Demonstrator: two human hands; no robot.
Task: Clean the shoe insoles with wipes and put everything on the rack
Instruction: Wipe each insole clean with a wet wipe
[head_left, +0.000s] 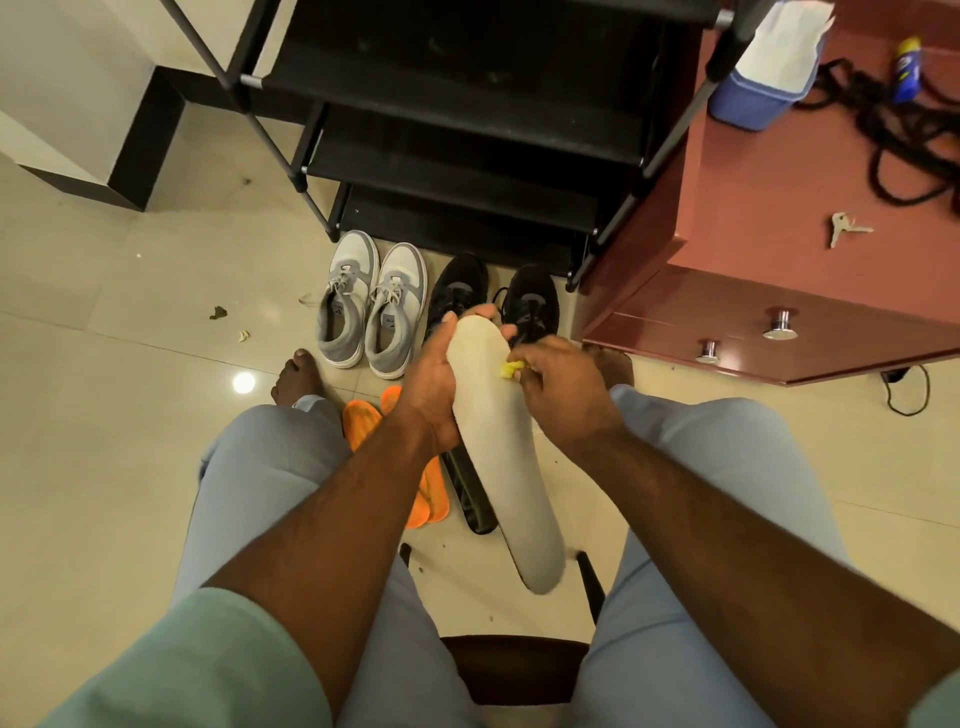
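One pale insole (501, 441) is up in the air between the person's knees, above the floor. Its long way runs from the toe end, far from the person, down to the heel end, close to the chair (514, 670). The left hand (436, 384) grips the insole along its left edge near the toe, with its fingers (480, 312) curled over the tip. The right hand (561, 387) pinches a small yellow wipe (508, 370) and presses it on the insole's right edge, a little below the toe. Most of the insole lies below the wipe, toward the heel, so I think the wipe should slide down that long way next. Under the hands, two orange insoles (363, 423) and a dark insole (470, 493) lie on the floor. Farther off, grey shoes (371, 312) and black shoes (532, 301) stand just before the black rack (467, 156).
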